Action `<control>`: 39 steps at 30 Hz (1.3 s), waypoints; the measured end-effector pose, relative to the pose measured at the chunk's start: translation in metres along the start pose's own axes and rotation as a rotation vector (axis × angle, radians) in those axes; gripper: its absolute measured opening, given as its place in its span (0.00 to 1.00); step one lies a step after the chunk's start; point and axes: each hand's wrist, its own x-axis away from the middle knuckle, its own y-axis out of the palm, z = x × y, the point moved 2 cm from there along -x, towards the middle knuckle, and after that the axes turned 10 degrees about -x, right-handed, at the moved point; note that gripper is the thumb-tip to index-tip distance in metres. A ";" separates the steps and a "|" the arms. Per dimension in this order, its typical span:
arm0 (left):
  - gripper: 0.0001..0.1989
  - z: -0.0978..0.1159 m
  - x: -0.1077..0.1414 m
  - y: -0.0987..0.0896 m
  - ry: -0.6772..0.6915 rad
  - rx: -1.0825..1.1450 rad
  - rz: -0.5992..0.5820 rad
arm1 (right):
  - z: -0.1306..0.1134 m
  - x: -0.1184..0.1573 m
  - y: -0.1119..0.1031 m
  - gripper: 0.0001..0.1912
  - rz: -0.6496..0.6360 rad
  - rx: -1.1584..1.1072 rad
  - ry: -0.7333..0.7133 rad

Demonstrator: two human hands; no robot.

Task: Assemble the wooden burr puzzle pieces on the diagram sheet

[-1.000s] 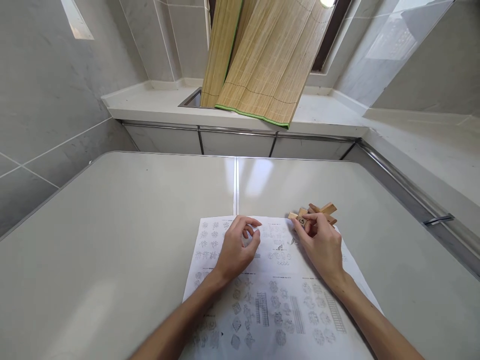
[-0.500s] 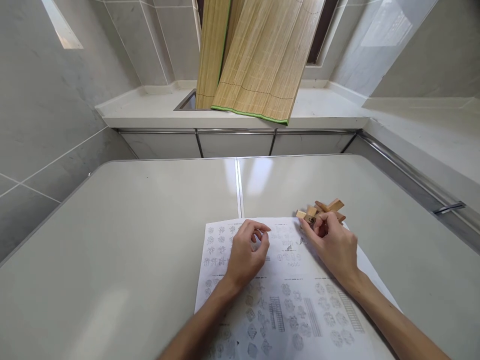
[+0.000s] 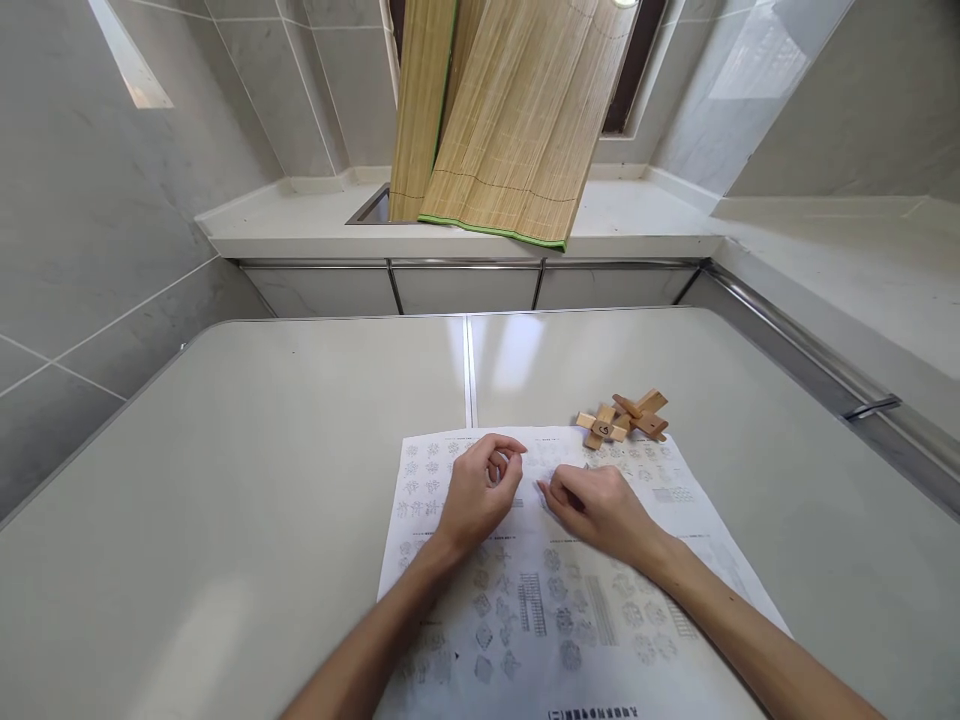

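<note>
A large white sheet (image 3: 555,610) printed with small diagrams lies on the table, partly under both forearms. My left hand (image 3: 484,492) rests over its upper part, fingers curled with a gap between thumb and fingertips, and nothing shows in it. To its right, my right hand (image 3: 600,508) is curled on the sheet; whether anything small is inside the fingers is hidden. At the sheet's upper right edge sits a small wooden block cross (image 3: 603,427) with a dark mark on it. A second wooden block assembly (image 3: 642,414) touches or nearly touches it.
The pale table (image 3: 225,480) has a seam (image 3: 469,370) running down its far half. Beyond its far edge are a white ledge (image 3: 300,235) and a hanging bamboo blind (image 3: 525,130). A metal rail (image 3: 795,335) runs along the right side.
My right hand has moved away from the wooden blocks, left and nearer to me, beside my left hand. The marked wooden cross now shows whole. The view has shifted slightly.
</note>
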 end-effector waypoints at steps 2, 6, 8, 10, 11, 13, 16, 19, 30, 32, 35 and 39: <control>0.08 0.001 0.000 0.000 -0.009 -0.003 -0.003 | 0.000 0.000 0.000 0.20 0.009 -0.013 -0.011; 0.08 0.002 0.000 0.000 -0.027 -0.011 -0.009 | 0.000 0.002 0.001 0.19 0.033 -0.037 -0.056; 0.08 0.002 -0.001 0.000 -0.036 -0.012 -0.014 | 0.000 0.002 0.002 0.19 0.035 -0.041 -0.065; 0.09 0.002 0.000 0.000 -0.037 -0.015 -0.025 | -0.001 0.002 0.002 0.19 0.039 -0.044 -0.070; 0.09 0.003 0.000 0.000 -0.035 -0.019 -0.032 | -0.001 0.002 0.002 0.19 0.043 -0.046 -0.071; 0.09 0.003 0.000 -0.001 -0.025 -0.033 -0.042 | -0.001 0.002 0.002 0.19 0.049 -0.049 -0.071; 0.09 0.004 -0.001 -0.001 -0.016 -0.051 -0.045 | 0.000 0.001 0.002 0.19 0.053 -0.054 -0.072; 0.09 0.004 -0.001 -0.001 -0.017 -0.052 -0.049 | 0.000 0.001 0.002 0.18 0.055 -0.055 -0.077; 0.09 -0.001 -0.002 -0.001 -0.039 -0.039 -0.054 | 0.002 -0.001 0.002 0.18 0.068 -0.033 -0.080; 0.09 -0.001 -0.003 -0.002 -0.050 -0.043 -0.049 | 0.003 -0.001 0.003 0.18 0.070 -0.032 -0.079; 0.09 0.000 -0.004 -0.004 -0.066 -0.053 -0.052 | 0.004 -0.002 0.003 0.18 0.079 -0.028 -0.075; 0.10 0.002 -0.005 -0.006 -0.091 -0.059 -0.064 | 0.005 -0.005 0.001 0.18 0.093 -0.022 -0.067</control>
